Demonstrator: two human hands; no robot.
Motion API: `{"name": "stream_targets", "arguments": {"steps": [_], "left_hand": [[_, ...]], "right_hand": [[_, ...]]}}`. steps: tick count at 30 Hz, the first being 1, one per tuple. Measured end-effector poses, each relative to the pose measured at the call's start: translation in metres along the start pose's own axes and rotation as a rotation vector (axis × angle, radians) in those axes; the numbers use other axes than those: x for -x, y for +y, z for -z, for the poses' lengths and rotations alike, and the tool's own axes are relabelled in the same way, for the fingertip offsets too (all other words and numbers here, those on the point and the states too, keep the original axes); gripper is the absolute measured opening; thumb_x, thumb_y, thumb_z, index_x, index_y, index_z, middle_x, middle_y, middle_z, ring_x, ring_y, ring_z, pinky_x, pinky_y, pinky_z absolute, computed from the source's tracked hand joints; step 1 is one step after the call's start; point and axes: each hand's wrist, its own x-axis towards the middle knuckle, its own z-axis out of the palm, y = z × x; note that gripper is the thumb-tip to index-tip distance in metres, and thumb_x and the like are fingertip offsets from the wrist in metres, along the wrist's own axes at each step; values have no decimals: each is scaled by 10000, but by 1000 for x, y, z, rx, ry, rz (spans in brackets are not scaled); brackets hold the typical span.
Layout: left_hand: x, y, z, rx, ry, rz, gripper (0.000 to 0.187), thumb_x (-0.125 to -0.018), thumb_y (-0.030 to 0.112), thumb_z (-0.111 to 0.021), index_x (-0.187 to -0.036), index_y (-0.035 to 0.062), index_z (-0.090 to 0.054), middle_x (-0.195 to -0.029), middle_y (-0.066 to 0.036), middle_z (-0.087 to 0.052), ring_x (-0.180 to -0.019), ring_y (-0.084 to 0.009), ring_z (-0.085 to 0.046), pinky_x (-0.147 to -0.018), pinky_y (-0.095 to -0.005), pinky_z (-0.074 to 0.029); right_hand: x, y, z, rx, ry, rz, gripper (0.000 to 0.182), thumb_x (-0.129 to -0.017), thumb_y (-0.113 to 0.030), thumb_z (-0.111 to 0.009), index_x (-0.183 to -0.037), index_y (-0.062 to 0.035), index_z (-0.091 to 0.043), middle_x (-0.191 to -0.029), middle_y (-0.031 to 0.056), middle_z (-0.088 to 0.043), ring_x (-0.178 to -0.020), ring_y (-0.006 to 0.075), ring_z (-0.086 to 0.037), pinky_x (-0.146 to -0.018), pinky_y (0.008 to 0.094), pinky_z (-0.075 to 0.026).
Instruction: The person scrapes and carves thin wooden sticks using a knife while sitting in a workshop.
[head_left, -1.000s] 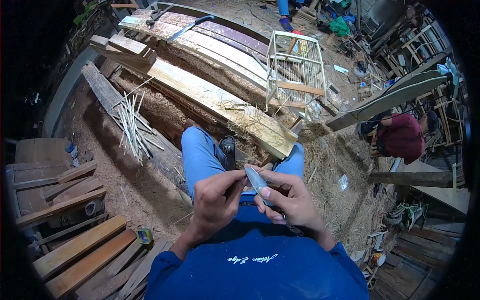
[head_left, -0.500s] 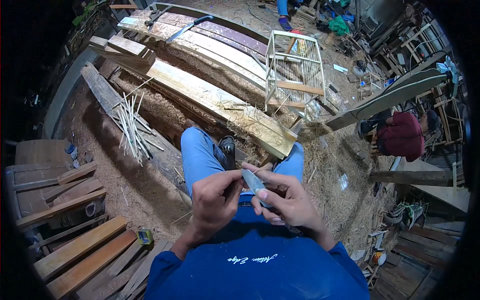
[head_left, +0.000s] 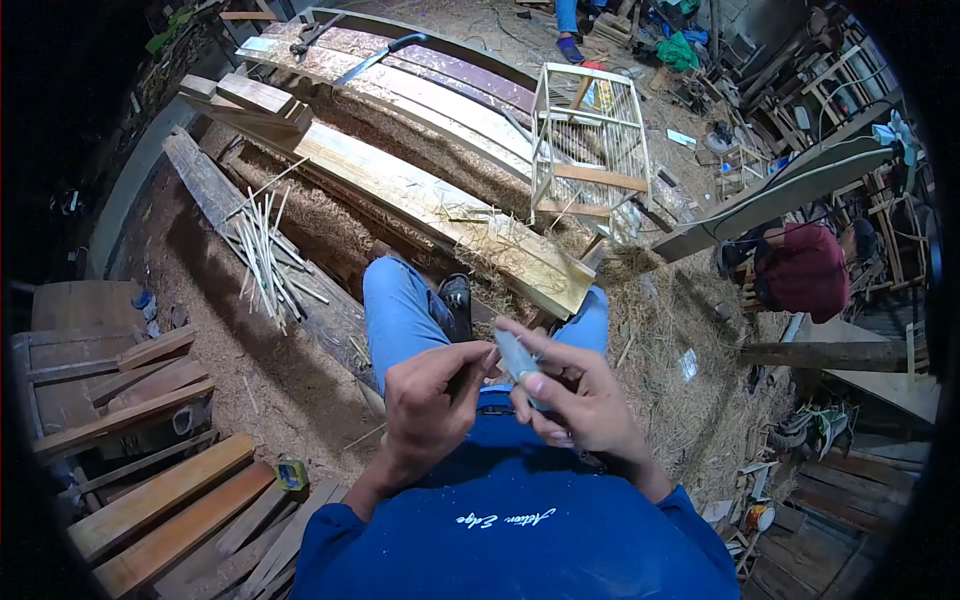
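In front of my lap, my right hand [head_left: 585,405] is closed round a knife [head_left: 515,358]. Its wide grey blade points up and to the left, with the thumb pressed on it; the handle is hidden in the palm. My left hand [head_left: 430,400] pinches a thin wooden stick [head_left: 364,436], whose end shows beside the left wrist. Most of that stick is covered by the fingers. The left fingertips are close to the blade, with a small gap between them.
A pale plank [head_left: 430,205] lies beyond my knees. Left of it, thin sticks [head_left: 265,255] are heaped on a weathered board [head_left: 200,175]. A slatted cage [head_left: 590,140], a handsaw [head_left: 380,57] and planks [head_left: 160,500] surround me. A person in a maroon shirt [head_left: 800,270] is at right.
My right hand and the knife have shifted slightly right, away from the left fingertips. My left hand stays nearly in place.
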Motion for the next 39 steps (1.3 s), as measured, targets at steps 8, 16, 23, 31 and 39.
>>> {"name": "stream_targets", "arguments": {"steps": [8, 16, 23, 31, 39], "left_hand": [[0, 5, 4, 16, 0, -26, 63, -917, -27, -687, -965, -46, -723, -759, -112, -738, -710, -146, -729, -632, -261, -550], [-3, 3, 2, 43, -38, 11, 129, -889, -50, -687, -1014, -42, -712, -809, -157, -734, -721, -211, -746, -620, -294, -564], [-3, 4, 5, 54, -70, 25, 136, -894, -63, -666, -1022, -41, -707, -788, -149, -724, -686, -192, -727, -611, -289, -558], [-4, 2, 0, 27, -29, 7, 84, -904, -40, -683, -982, -39, -713, -757, -132, -720, -671, -167, -719, -603, -280, -546], [-2, 4, 1, -24, -11, -9, 58, -920, -23, -682, -962, -41, -719, -724, -107, -719, -661, -136, -708, -602, -262, -535]], "right_hand": [[2, -2, 4, -12, 175, 114, 528, -1062, -84, -489, -1572, -79, -352, -815, 67, -597, -501, 42, -433, -438, 195, -347], [-1, 0, 1, 1, -90, 0, 539, -1068, -97, -482, -1585, -96, -331, -831, 64, -597, -513, 37, -426, -436, 191, -349], [1, 1, 3, 14, 19, 14, 520, -1066, -89, -480, -1571, -83, -355, -823, 62, -598, -514, 44, -432, -438, 194, -347], [-1, 1, 2, -15, -52, 4, 529, -1070, -94, -478, -1580, -89, -338, -827, 60, -590, -508, 39, -424, -436, 195, -345], [1, 4, -1, 33, 137, 56, 512, -1064, -84, -487, -1563, -75, -371, -822, 53, -596, -515, 49, -432, -442, 203, -355]]}}
